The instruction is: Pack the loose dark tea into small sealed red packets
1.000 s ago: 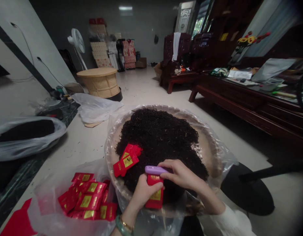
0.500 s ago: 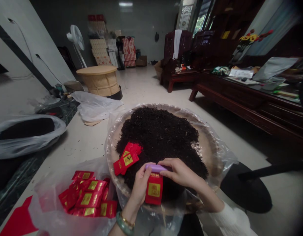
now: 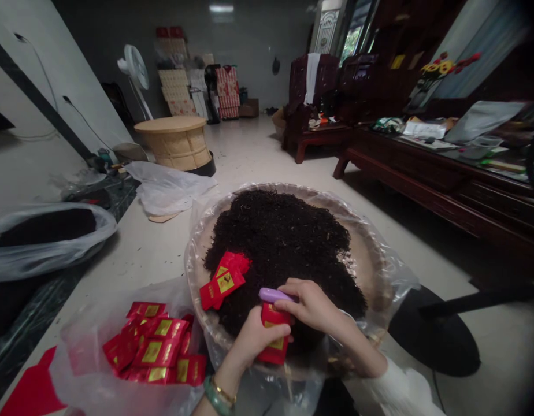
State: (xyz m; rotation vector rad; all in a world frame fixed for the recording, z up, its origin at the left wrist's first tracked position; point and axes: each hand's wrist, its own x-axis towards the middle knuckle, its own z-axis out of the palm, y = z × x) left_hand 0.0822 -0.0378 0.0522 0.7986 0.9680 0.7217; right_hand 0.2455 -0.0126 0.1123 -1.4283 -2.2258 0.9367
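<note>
My left hand [image 3: 258, 335] is closed around a red and gold tea packet [image 3: 275, 316], its thumb lying across the front. At the packet's top edge sits a small purple hand-held bag sealer [image 3: 273, 295], gripped by my right hand [image 3: 306, 300]. Both hands are over the near side of a wide round basket [image 3: 371, 248] lined with clear plastic. A heap of dark, dry tea leaves [image 3: 275, 231] fills most of it. Several red packets [image 3: 223, 283] lie on the leaves, left of my hands.
A clear plastic bag [image 3: 85, 346] with several red packets [image 3: 154, 349] rests at the lower left. Further left is another bag [image 3: 106, 222] of dark leaves. A black round stand base [image 3: 436, 335] is on the right, below a long wooden table [image 3: 423, 173].
My left hand has slid down from the sealer's end to the packet's body, thumb now across its front. The sealer has tilted slightly, still in my right hand at the top edge.
</note>
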